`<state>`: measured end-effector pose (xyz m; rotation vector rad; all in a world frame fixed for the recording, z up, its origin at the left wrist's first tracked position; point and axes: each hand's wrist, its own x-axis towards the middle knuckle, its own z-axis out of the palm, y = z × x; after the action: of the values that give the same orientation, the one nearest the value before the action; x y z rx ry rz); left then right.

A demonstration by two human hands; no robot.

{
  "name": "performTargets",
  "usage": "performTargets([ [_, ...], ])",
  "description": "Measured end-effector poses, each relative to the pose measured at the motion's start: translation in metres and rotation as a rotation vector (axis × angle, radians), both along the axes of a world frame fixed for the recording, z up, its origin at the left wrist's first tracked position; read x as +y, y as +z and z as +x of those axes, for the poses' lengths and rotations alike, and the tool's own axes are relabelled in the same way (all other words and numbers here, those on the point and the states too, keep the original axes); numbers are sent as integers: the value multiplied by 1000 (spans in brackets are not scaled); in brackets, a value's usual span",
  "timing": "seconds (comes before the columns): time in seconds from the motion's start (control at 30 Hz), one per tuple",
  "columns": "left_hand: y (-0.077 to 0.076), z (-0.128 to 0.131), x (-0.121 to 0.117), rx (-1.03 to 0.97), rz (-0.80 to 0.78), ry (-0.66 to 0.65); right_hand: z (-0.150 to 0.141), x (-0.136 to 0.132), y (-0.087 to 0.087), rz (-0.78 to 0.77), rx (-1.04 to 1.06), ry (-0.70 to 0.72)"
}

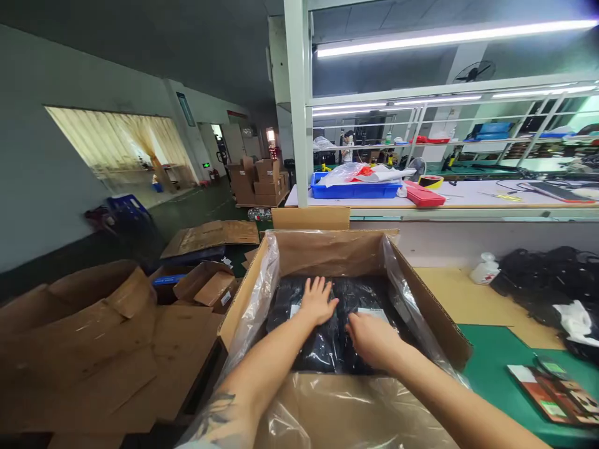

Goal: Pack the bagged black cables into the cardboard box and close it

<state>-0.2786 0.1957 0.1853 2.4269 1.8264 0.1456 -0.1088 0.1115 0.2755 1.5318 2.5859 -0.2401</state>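
Observation:
In front of me stands a tall open cardboard box (327, 252), lined with a clear plastic bag (253, 312). Inside lie black items in shiny clear plastic wrapping (322, 352), with white labels on top. My left hand (319, 302) rests flat on the left part of them, its fingers spread. To its right, my right hand (372, 340) is curled against the wrapped items beside a white label (373, 313). Its fingers are closed, and what they hold, if anything, is hidden. The lower layers of the box are out of sight.
Flattened cardboard (116, 355) lies to the left. A white bench with a blue tray (358, 189) and red case (425, 194) stands behind the box. On the right are a green table (491, 349), a white bottle (485, 269) and a black pile (543, 280).

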Motion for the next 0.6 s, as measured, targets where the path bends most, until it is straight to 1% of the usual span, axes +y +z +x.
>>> performTargets([
  [0.03, -3, -13, -2, 17, -15, 29, -14, 8, -2, 28, 34, 18],
  [0.1, -11, -26, -9, 34, -46, 58, -36, 24, -5, 54, 53, 62],
  [0.17, -20, -27, -15, 36, -64, 70, -48, 41, -1, 75, 64, 87],
  [0.2, -24, -25, -16, 31, -65, 74, -51, 52, 5, 98, 75, 79],
  [0.23, -27, -23, -17, 22, -65, 76, -52, 65, 14, 134, 88, 59],
  [0.3, -31, -20, -18, -7, -60, 82, -52, 99, 40, 250, 125, 0],
  [0.4, -30, -20, -18, -54, -59, 88, -53, 164, 85, 470, 190, -48],
  [0.47, -29, -23, -18, -69, -71, 88, -57, 208, 108, 565, 198, -57],
  [0.53, -28, -25, -19, -80, -92, 83, -64, 243, 120, 574, 171, -55],
  [0.6, -29, -27, -18, -93, -108, 80, -71, 265, 125, 524, 124, -41],
])
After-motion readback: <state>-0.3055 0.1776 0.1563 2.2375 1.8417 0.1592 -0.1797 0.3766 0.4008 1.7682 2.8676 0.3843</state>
